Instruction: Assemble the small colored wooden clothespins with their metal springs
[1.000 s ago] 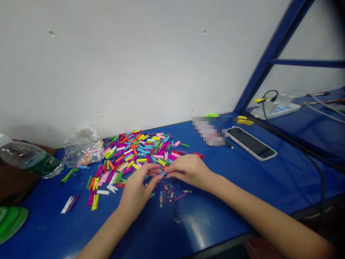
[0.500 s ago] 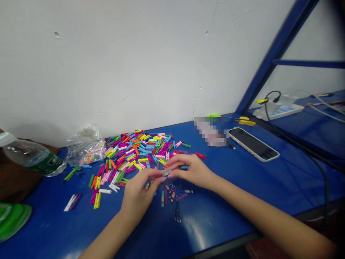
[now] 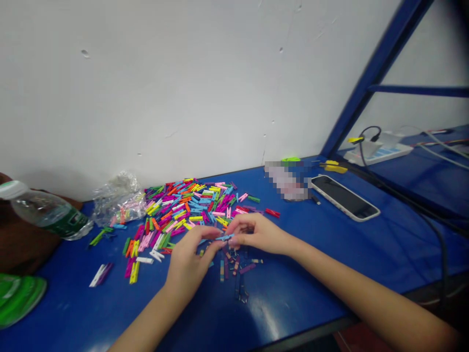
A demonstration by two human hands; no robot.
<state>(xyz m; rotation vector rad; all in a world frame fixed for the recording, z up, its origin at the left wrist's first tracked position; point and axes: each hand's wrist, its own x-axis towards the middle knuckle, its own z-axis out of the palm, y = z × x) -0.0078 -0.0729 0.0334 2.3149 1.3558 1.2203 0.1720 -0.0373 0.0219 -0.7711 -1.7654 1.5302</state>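
My left hand (image 3: pixel 188 261) and my right hand (image 3: pixel 256 233) meet over the blue table (image 3: pixel 330 254), both pinching the same small light-blue clothespin (image 3: pixel 224 237) between their fingertips. Just behind them lies a big heap of small coloured clothespins (image 3: pixel 186 208). Under and in front of my fingers lie loose clothespin halves and small metal springs (image 3: pixel 236 271).
A crumpled clear plastic bag (image 3: pixel 117 198) and a plastic water bottle (image 3: pixel 47 212) lie at the left. A green object (image 3: pixel 18 298) sits at the left edge. A phone (image 3: pixel 343 197), a power strip (image 3: pixel 377 151) with cables and a blue frame post (image 3: pixel 370 78) are at the right.
My hands rose slightly with the clothespin, then lowered again, staying pinched on it. The camera view shifted a little.
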